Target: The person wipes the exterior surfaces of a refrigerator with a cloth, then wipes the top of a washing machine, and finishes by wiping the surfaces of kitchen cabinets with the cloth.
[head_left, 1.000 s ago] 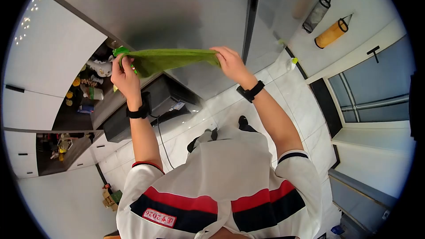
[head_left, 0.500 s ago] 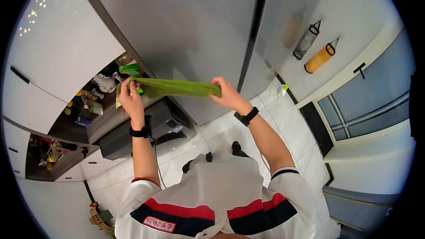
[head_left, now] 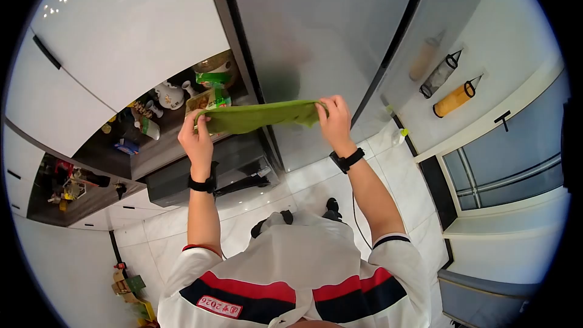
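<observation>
A limp green cloth [head_left: 261, 116] is stretched sideways in the air between my two hands. My left hand [head_left: 195, 140] pinches its left end between thumb and fingers. At the other end, my right hand [head_left: 334, 123] is closed around the upper corner. The cloth sags a little along its lower edge. Behind it stands a grey fridge door [head_left: 316, 36], and packaged food [head_left: 209, 100] on the shelf shows just above my left hand.
To the left, an open shelf [head_left: 146, 158] holds a white vase [head_left: 169, 95] and several small items. A dark appliance [head_left: 209, 176] sits below it. Two bag holders [head_left: 454, 98] hang on the right wall beside a door [head_left: 516, 170]. Boxes [head_left: 129, 285] lie at lower left.
My view has turned, so the fridge and shelf appear shifted right. The cloth has gone from a narrow, twisted strip to a wider, flatter spread; both hands still hold it.
</observation>
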Motion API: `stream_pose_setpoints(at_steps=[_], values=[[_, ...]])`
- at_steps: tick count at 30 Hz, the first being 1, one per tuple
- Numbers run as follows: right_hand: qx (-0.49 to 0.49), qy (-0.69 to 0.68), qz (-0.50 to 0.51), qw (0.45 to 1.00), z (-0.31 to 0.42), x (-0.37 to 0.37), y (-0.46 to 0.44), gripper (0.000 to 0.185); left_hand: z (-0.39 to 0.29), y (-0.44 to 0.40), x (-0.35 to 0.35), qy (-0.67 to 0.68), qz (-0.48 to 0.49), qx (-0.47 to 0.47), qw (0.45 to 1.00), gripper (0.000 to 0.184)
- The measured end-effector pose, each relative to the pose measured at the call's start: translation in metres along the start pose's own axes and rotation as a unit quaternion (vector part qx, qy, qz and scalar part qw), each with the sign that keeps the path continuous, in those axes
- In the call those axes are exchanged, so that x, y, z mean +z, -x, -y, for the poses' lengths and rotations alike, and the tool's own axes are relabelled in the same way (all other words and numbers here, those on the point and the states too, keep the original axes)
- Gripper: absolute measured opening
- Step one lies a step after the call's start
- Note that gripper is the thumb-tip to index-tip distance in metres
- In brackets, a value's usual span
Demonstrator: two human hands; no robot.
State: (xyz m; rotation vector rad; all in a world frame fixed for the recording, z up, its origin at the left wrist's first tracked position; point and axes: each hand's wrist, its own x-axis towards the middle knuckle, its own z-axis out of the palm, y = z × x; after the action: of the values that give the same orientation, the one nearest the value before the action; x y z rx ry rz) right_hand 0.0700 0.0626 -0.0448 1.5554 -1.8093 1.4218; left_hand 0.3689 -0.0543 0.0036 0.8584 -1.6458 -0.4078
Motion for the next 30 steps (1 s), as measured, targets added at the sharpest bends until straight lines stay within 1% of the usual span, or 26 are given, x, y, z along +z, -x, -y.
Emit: stream_pose_setpoints(at_steps=[3, 4, 6, 9, 12, 14, 15, 18, 21, 22, 24, 25, 26, 27, 28, 29, 30], values=[[0.06, 0.048, 0.075, 0.994, -0.004, 0.013, 0.005, 0.01, 0.006, 0.001, -0.007, 0.014, 0.006, 0.017, 1.0, 0.011], [0.082, 0.068, 0.087, 0.99, -0.004, 0.018, 0.006, 0.01, 0.007, 0.002, -0.01, -0.009, 0.018, 0.03, 0.999, 0.011], [0.126, 0.108, 0.111, 0.98, -0.003, 0.026, 0.009, 0.01, 0.008, 0.003, -0.011, 0.003, 0.026, 0.039, 0.999, 0.011], [0.085, 0.072, 0.116, 0.987, -0.007, 0.037, 0.012, 0.01, 0.012, 0.004, -0.013, 0.02, 0.032, 0.027, 0.999, 0.011], [0.046, 0.014, 0.093, 0.995, -0.007, 0.041, 0.013, 0.009, 0.015, 0.005, -0.015, 0.032, 0.034, 0.015, 0.999, 0.01], [0.031, 0.023, 0.068, 0.997, -0.014, 0.043, 0.013, 0.009, 0.017, 0.006, -0.014, 0.036, 0.036, 0.003, 0.999, 0.011], [0.024, 0.027, 0.054, 0.998, -0.012, 0.042, 0.008, 0.01, 0.015, 0.005, -0.012, 0.033, 0.044, 0.016, 0.998, 0.011], [0.093, 0.113, 0.002, 0.989, -0.005, 0.032, -0.005, 0.011, 0.003, 0.007, -0.002, 0.035, 0.069, 0.045, 0.996, 0.011], [0.264, 0.112, 0.047, 0.957, -0.009, 0.022, -0.023, 0.017, -0.009, 0.012, 0.01, 0.056, 0.097, 0.046, 0.993, 0.012], [0.28, 0.055, 0.02, 0.958, -0.017, 0.021, -0.026, 0.017, -0.01, 0.012, 0.014, 0.056, 0.109, 0.052, 0.991, 0.012], [0.307, -0.061, -0.031, 0.949, -0.032, 0.024, -0.035, 0.018, -0.01, 0.014, 0.024, 0.078, 0.102, 0.035, 0.991, 0.012], [0.269, -0.091, -0.086, 0.955, -0.037, 0.028, -0.042, 0.019, -0.009, 0.015, 0.03, 0.088, 0.098, 0.027, 0.991, 0.012], [0.231, -0.121, -0.141, 0.955, -0.041, 0.033, -0.049, 0.019, -0.008, 0.015, 0.037, 0.107, 0.074, 0.034, 0.991, 0.015], [0.192, -0.151, -0.195, 0.95, -0.036, 0.033, -0.056, 0.019, -0.01, 0.012, 0.04, 0.092, 0.069, 0.043, 0.992, 0.016], [0.202, -0.171, -0.192, 0.945, -0.033, 0.029, -0.062, 0.022, -0.013, 0.009, 0.041, 0.078, 0.064, 0.052, 0.993, 0.018], [0.183, -0.173, -0.213, 0.944, -0.028, 0.027, -0.069, 0.023, -0.017, 0.006, 0.043, 0.064, 0.061, 0.06, 0.994, 0.02], [0.161, -0.175, -0.233, 0.943, -0.025, 0.028, -0.079, 0.025, -0.021, 0.003, 0.048, 0.081, 0.046, 0.06, 0.994, 0.022]])
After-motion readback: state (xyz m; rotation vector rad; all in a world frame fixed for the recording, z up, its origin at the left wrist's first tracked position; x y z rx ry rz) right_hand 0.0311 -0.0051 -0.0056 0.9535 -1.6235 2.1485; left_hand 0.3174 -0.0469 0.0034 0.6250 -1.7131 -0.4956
